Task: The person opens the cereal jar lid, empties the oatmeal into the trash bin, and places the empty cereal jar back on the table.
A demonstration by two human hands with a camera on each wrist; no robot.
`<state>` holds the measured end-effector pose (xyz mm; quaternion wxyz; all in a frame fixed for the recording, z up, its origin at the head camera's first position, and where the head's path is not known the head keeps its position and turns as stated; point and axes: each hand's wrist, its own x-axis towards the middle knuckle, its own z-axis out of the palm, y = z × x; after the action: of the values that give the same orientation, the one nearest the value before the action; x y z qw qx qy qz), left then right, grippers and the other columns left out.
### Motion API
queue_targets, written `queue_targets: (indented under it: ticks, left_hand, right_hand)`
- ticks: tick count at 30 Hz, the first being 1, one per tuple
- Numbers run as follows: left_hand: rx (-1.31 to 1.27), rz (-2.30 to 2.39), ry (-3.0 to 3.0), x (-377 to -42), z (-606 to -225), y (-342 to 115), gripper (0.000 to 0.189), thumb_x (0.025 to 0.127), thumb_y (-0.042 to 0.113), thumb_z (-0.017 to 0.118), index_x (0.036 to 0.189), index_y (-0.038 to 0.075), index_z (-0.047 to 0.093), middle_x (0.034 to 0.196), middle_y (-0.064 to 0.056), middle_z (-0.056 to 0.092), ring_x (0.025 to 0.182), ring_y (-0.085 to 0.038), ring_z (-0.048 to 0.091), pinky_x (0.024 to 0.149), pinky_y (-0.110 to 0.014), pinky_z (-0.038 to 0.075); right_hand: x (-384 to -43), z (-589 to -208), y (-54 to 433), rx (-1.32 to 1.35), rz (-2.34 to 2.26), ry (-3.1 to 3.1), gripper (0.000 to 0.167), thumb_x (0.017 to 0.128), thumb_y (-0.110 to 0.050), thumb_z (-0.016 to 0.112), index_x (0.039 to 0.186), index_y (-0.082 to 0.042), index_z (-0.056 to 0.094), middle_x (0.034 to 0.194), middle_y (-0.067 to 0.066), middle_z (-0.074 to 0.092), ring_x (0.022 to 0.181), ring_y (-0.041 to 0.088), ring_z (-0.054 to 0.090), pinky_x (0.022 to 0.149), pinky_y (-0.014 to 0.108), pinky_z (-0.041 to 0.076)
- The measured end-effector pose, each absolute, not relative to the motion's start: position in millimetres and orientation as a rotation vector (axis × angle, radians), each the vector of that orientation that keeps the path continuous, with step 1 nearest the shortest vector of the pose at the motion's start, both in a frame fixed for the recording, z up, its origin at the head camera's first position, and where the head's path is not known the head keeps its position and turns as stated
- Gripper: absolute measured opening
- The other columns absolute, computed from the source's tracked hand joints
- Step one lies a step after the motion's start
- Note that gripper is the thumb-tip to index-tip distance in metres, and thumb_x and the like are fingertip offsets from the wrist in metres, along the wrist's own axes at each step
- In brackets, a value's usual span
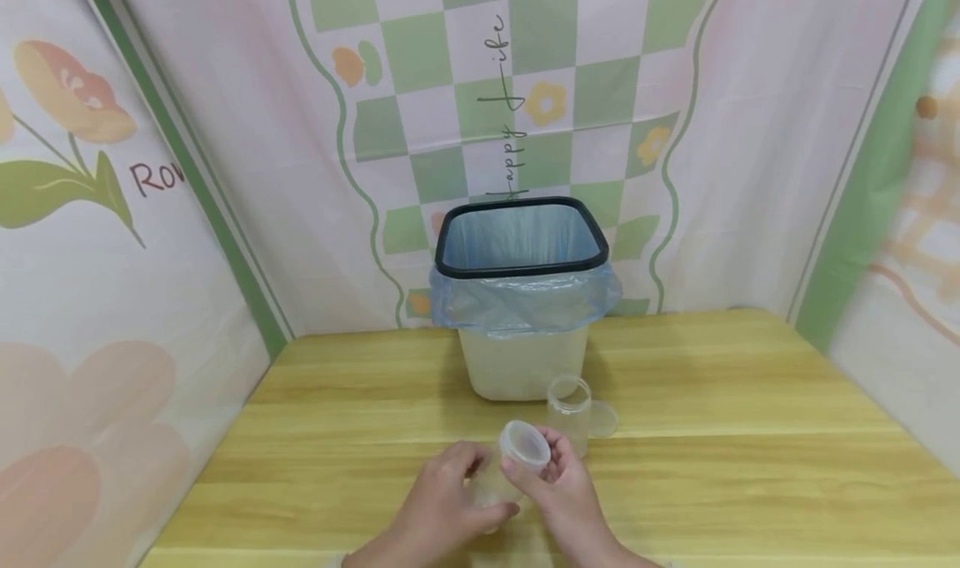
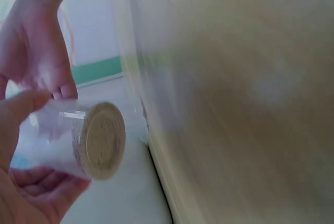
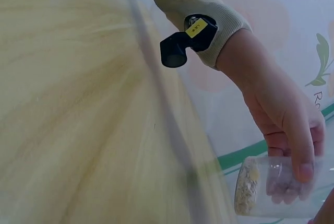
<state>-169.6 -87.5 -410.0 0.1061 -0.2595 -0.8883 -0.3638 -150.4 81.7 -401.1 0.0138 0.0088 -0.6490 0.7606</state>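
A clear plastic jar is held tilted above the table, its translucent lid on top. My left hand grips the jar's body, thumb on one side and fingers on the other. At the lid, my right hand holds the rim between thumb and fingers. Beige, crumbly matter lies at the jar's bottom in the right wrist view. Just behind the right hand stands a second clear jar, its mouth uncovered. Beside that jar, a loose round lid lies on the wood.
A pale bin with a black rim and a blue liner bag stands at the back middle of the wooden table. Patterned cloth hangs behind and along both sides.
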Motion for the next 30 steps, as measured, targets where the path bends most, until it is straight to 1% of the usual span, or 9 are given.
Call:
queue_targets:
  ticks: [4,7,11,14,18,21,25,27,30]
  left_hand:
    - [-0.854,-1.214,-2.604,-173,-410,-93,0.049,0.077,0.038,0.082,0.116,0.013,0.065,0.107,0.007,0.063,0.098,-0.010,0.059,0.083,-0.027,0.053]
    - [-0.921,-1.275,-2.578,-176,-410,-95,0.047,0.079,0.032,0.081,0.118,0.013,0.064,0.111,0.006,0.063,0.102,-0.011,0.058,0.087,-0.027,0.052]
    - [-1.010,-1.368,-2.542,-180,-411,-98,0.046,0.080,0.025,0.080,0.121,0.012,0.063,0.111,0.005,0.063,0.101,-0.011,0.059,0.088,-0.027,0.052]
    - [-1.089,-1.478,-2.529,-183,-412,-100,0.046,0.081,0.020,0.079,0.123,0.013,0.063,0.109,0.002,0.064,0.100,-0.011,0.059,0.089,-0.028,0.051]
    - [-1.195,-1.658,-2.536,-187,-413,-103,0.042,0.083,0.018,0.076,0.122,0.012,0.063,0.108,-0.001,0.064,0.101,-0.012,0.060,0.092,-0.029,0.050]
    - [-1.240,-1.751,-2.553,-189,-413,-105,0.037,0.084,0.017,0.075,0.117,0.008,0.064,0.109,0.003,0.063,0.103,-0.012,0.061,0.095,-0.029,0.048]
    - [-1.249,-1.779,-2.577,-191,-414,-105,0.036,0.083,0.017,0.074,0.115,0.004,0.064,0.111,0.007,0.062,0.105,-0.012,0.061,0.096,-0.028,0.047]
    - [-1.231,-1.774,-2.582,-191,-415,-106,0.038,0.083,0.018,0.075,0.118,0.005,0.064,0.112,0.006,0.063,0.104,-0.012,0.061,0.095,-0.028,0.048]
    - [-1.165,-1.755,-2.582,-191,-416,-105,0.040,0.082,0.018,0.076,0.119,0.005,0.063,0.108,0.003,0.065,0.101,-0.012,0.061,0.093,-0.028,0.049]
  right_hand:
    - [-153,-402,88,0.135,2.382,-2.015,0.054,0.084,-0.006,0.074,0.129,0.003,0.046,0.123,0.013,0.056,0.112,0.020,0.055,0.092,0.022,0.047]
    - [-156,-403,96,0.288,2.396,-2.013,0.054,0.084,-0.002,0.072,0.130,0.006,0.046,0.124,0.016,0.056,0.114,0.020,0.055,0.095,0.023,0.046]
    - [-163,-405,107,0.548,2.459,-1.983,0.055,0.087,-0.001,0.069,0.133,0.011,0.041,0.127,0.017,0.054,0.116,0.019,0.055,0.099,0.024,0.044]
    - [-168,-408,115,0.782,2.525,-1.925,0.054,0.090,-0.001,0.064,0.135,0.013,0.038,0.129,0.013,0.055,0.117,0.018,0.055,0.099,0.028,0.044]
    - [-174,-412,122,1.096,2.612,-1.812,0.049,0.095,0.002,0.056,0.140,0.007,0.039,0.133,0.009,0.054,0.121,0.020,0.052,0.101,0.033,0.044]
    - [-178,-414,125,1.258,2.650,-1.746,0.048,0.097,0.003,0.052,0.143,0.002,0.039,0.137,0.010,0.052,0.125,0.022,0.050,0.103,0.035,0.042]
    - [-179,-414,126,1.333,2.653,-1.731,0.051,0.098,0.002,0.050,0.146,-0.002,0.037,0.140,0.010,0.049,0.128,0.022,0.047,0.105,0.035,0.039]
    - [-178,-413,126,1.327,2.630,-1.751,0.053,0.098,0.001,0.050,0.148,0.001,0.032,0.142,0.009,0.047,0.130,0.021,0.045,0.106,0.033,0.038]
    - [-175,-411,125,1.237,2.574,-1.816,0.059,0.097,0.000,0.052,0.148,0.007,0.023,0.144,0.010,0.045,0.131,0.019,0.043,0.107,0.029,0.035]
